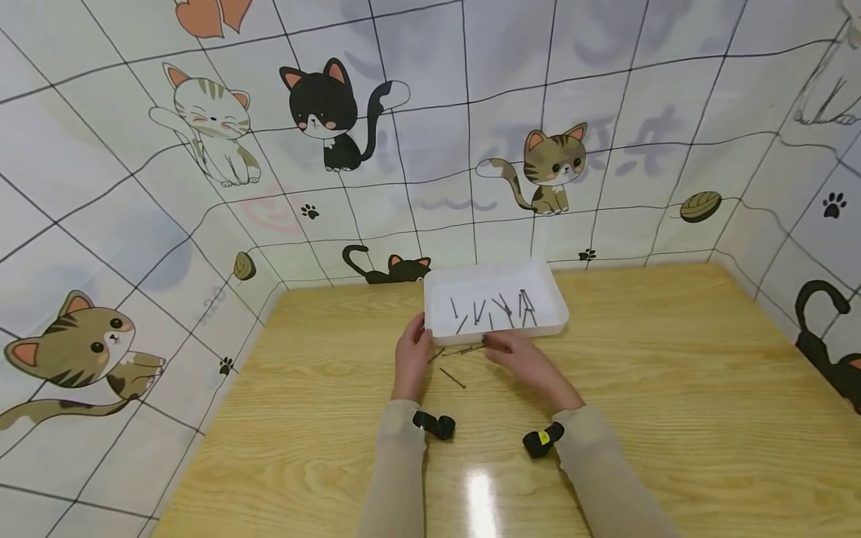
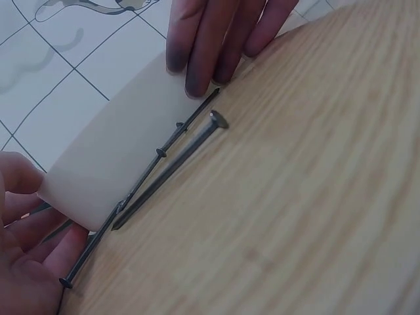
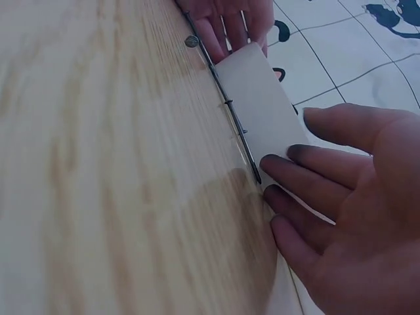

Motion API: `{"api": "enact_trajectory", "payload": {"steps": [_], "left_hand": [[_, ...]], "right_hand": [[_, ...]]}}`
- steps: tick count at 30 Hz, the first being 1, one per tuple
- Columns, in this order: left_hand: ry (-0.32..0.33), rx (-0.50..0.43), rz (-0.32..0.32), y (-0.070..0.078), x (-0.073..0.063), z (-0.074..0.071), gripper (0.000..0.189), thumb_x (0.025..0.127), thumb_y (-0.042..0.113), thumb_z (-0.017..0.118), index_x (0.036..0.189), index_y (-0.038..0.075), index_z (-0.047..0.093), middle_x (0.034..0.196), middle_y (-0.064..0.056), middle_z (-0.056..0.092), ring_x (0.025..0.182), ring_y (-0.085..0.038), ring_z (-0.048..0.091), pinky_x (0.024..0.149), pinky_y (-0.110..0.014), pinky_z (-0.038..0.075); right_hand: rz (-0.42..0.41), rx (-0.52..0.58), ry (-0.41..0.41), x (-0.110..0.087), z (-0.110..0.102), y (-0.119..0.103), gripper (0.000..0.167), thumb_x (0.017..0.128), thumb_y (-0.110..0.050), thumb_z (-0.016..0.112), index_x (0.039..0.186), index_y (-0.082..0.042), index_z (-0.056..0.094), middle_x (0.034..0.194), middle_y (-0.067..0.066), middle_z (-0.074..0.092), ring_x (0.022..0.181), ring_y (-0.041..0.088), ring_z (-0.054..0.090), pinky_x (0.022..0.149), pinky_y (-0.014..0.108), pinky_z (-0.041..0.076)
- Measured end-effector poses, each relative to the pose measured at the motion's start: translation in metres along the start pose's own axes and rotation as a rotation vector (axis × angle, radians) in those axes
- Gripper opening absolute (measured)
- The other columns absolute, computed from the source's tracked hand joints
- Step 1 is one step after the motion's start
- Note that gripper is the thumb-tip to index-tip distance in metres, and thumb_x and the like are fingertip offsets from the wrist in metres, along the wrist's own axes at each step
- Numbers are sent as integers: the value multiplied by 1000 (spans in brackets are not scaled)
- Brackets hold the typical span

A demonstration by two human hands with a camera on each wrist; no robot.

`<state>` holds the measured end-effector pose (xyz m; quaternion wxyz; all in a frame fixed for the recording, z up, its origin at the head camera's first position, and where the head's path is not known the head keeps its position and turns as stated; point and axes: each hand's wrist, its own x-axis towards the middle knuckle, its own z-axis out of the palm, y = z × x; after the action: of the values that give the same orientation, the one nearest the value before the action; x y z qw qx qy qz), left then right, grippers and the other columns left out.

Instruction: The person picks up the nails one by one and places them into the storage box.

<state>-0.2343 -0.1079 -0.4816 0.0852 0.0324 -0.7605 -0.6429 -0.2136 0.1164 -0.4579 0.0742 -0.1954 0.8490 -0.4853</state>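
A shallow white plastic tray (image 1: pixel 498 335) sits on the table with several dark nails (image 1: pixel 507 308) scattered inside. My left hand (image 1: pixel 412 360) holds the tray's near-left corner, thumb near the rim and fingers lower on its side. At the front wall, the straightened fingers of my right hand (image 3: pixel 348 197) touch the tray near its bottom edge, the thumb held apart. Loose nails (image 2: pixel 161 152) lie end to end along the foot of that wall. Closer to me, a single nail (image 1: pixel 452 377) with a flat head lies on the wood.
The wooden table (image 1: pixel 323 448) meets walls covered with a cat-patterned sheet (image 1: pixel 430 134) at the back and sides. Behind the tray is the back wall, close by. Black wrist cameras (image 1: pixel 437 426) are strapped over the sleeves.
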Motion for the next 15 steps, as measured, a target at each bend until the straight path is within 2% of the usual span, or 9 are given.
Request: {"api": "enact_trajectory", "payload": {"steps": [6,11,15], "left_hand": [[3,3,-6,-1,0,1,40,92,20,46,132,15,45,133,-3,45,118,-16,43,97,-36,32],[12,5,-5,1,1,0,41,92,21,46,132,15,45,132,-3,45,118,-18,43,97,-37,32],[12,9,-9,2,0,1,41,91,21,47,132,15,45,131,-3,46,116,-16,44,97,-37,33]], "right_hand": [[-26,-148,-21,-1,5,-2,43,89,-24,53,126,-2,49,132,17,41,122,36,33,97,50,28],[-70,-203,-4,2,9,-2,37,87,-17,56,121,-1,55,124,16,49,117,33,40,95,47,32],[-54,-270,12,3,15,-7,32,85,-13,58,116,-3,58,114,11,55,109,29,47,91,43,37]]}}
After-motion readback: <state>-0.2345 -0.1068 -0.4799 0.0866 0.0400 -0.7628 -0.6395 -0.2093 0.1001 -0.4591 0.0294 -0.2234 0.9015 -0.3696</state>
